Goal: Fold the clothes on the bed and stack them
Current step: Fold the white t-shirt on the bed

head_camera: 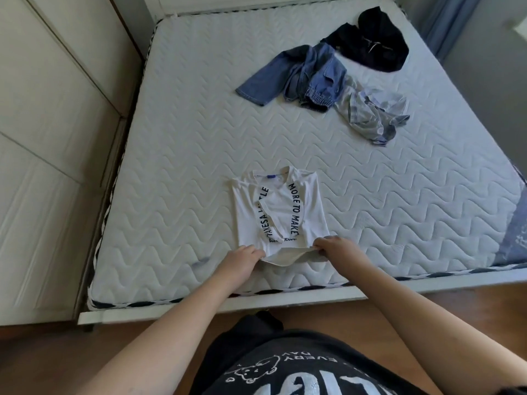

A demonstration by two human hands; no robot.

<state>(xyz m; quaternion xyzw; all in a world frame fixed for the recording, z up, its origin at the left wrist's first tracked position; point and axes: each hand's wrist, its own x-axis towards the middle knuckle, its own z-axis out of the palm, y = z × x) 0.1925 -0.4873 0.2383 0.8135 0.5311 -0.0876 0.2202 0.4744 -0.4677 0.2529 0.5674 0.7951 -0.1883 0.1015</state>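
Your left hand and right hand each pinch a corner of the near hem of the white cotton T-shirt with black curved lettering, fingers curled tight on the cloth, the hem lifted a little off the white quilted mattress. The shirt lies near the 6 o'clock edge of the bed, sides already turned in, collar pointing to 12 o'clock.

The risk, as I judge it, is in the lift. If you raise one corner faster than the other, the hem will skew and the fold will land crooked. The tucked-in sides may also slide open as you carry the hem toward the collar, since nothing pins them. Pull too much toward yourself and the whole shirt could drag off the bed's edge.

Your fingertips are hidden behind the raised hem, so how much cloth they hold cannot be told, nor whether you have one layer or both. Part of the lettering is buried in the folds.

Farther off, at 12 to 1 o'clock, the crumpled blue denim garment, the pale grey-blue checked shirt and the black hooded sweatshirt lie in a loose, touching heap, not yet folded; their overlaps hide their full shapes.
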